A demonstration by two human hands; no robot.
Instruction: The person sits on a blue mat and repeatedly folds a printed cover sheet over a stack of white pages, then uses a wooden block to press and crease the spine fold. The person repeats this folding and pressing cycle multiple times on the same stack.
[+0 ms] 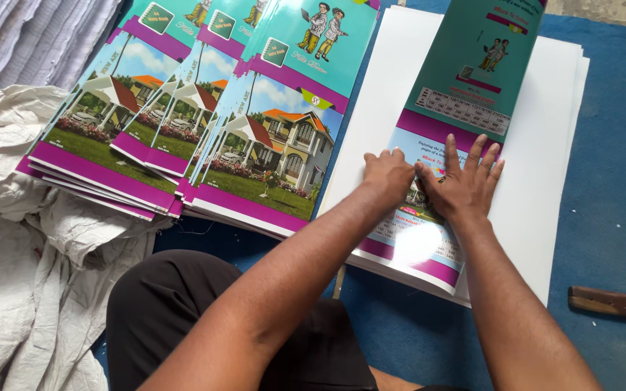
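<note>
A printed cover sheet was laid lengthwise on a stack of plain white boards, which rested on a blue floor mat. The sheet was pinned near its lower half by both hands, apparently so that it could be flattened or creased against the firm stack. The left hand was curled into a loose fist, its knuckles pressed down on the sheet with nothing gripped inside. The right hand was spread flat, fingers wide, its grip holding nothing.

The upper panel of the sheet was teal with two small cartoon figures and a pale table block; a purple band and a light-blue text panel lay below it.

To the left, overlapping piles of finished covers were fanned out, each showing a house and garden between purple strips. Crumpled white sacking lay beside them, and what seemed a wooden stick lay at the right edge.
</note>
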